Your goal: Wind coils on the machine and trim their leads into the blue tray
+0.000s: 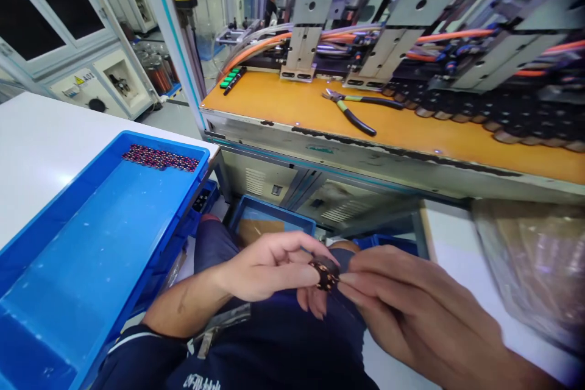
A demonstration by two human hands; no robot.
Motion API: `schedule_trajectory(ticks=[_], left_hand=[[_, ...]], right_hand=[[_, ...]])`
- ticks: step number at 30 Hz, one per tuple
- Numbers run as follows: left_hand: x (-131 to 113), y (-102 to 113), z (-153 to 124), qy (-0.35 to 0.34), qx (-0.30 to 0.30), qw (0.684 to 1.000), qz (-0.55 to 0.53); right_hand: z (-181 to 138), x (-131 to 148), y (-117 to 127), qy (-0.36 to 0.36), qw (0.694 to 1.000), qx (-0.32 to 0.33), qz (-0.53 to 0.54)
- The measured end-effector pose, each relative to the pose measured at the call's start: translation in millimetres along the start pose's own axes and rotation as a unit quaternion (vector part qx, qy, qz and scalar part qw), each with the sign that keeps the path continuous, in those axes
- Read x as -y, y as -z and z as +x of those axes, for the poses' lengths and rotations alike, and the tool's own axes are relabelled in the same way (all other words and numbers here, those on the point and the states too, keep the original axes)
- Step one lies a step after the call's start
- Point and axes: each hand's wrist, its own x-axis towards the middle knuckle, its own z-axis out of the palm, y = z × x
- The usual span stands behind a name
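Above my lap, my left hand (278, 265) is closed around a small round motor stator (325, 275), dark with copper-coloured windings, held between thumb and fingers. My right hand (406, 298) meets it from the right, thumb and forefinger pinched together at the stator's edge. Whatever lies between those right fingertips is too small to make out. To the left, a long blue tray (100, 225) has rows of similar small wound parts (159, 158) packed at its far end.
Pliers (350, 111) and a black marker (234, 82) lie on the orange machine bench (274, 97). Behind stand metal fixtures (304, 49) with hoses; dark cylindrical parts (484, 113) line the right. A blue bin (274, 213) sits below. Clear plastic bags (539, 262) rest at right.
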Motion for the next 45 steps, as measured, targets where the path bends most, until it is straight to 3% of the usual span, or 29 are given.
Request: schedule_trajectory(ticks=[6, 14, 21, 24, 30, 33, 36, 38, 39, 41, 42, 43, 45], left_hand=[[-2.9, -5.0, -0.6, -0.113, -0.108, 0.986, 0.058], [-4.8, -5.1, 6.6, -0.239, -0.116, 0.953, 0.145], [-2.9, -7.2, 10.7, -0.292, -0.166, 0.919, 0.206], [-4.5, -4.8, 11.2, -0.290, -0.168, 0.911, 0.242], [-4.3, 1.8, 13.0, -0.284, -0.146, 0.921, 0.223], [-3.0, 4.1, 12.8, -0.289, -0.138, 0.922, 0.217], [-1.7, 5.5, 12.5, -0.297, -0.127, 0.920, 0.225], [-0.5, 7.4, 14.0, -0.298, -0.114, 0.920, 0.228], [0.0, 9.1, 15.4, -0.297, -0.111, 0.922, 0.223], [0.6, 14.0, 18.7, -0.287, -0.143, 0.925, 0.203], [0.5, 16.7, 19.9, -0.283, -0.188, 0.919, 0.198], [0.2, 18.7, 20.5, -0.285, -0.252, 0.901, 0.208], [-1.2, 18.9, 18.4, -0.300, -0.375, 0.826, 0.295]], right_hand=[[10.0, 2.1, -6.1, -0.061, 0.996, -0.049, 0.032], [8.1, -3.2, -9.6, -0.115, 0.988, -0.067, 0.082], [6.2, 5.2, -19.4, -0.197, 0.960, -0.130, 0.153], [4.5, 11.9, -22.9, -0.296, 0.906, -0.152, 0.262], [-1.8, 11.0, -27.5, -0.445, 0.734, -0.049, 0.511], [-5.9, 6.3, -32.7, -0.472, 0.668, -0.020, 0.575], [-10.3, 3.8, -41.6, -0.436, 0.637, -0.001, 0.635], [-12.9, 2.8, -47.9, -0.410, 0.651, -0.018, 0.639], [-13.9, 2.0, -50.3, -0.398, 0.679, -0.040, 0.615], [-15.3, -1.4, -53.1, -0.347, 0.789, -0.122, 0.493], [-15.8, -4.1, -53.3, -0.303, 0.852, -0.166, 0.394], [-16.3, -7.4, -52.9, -0.253, 0.904, -0.200, 0.282], [-17.8, -14.9, -51.3, -0.165, 0.957, -0.224, 0.082]])
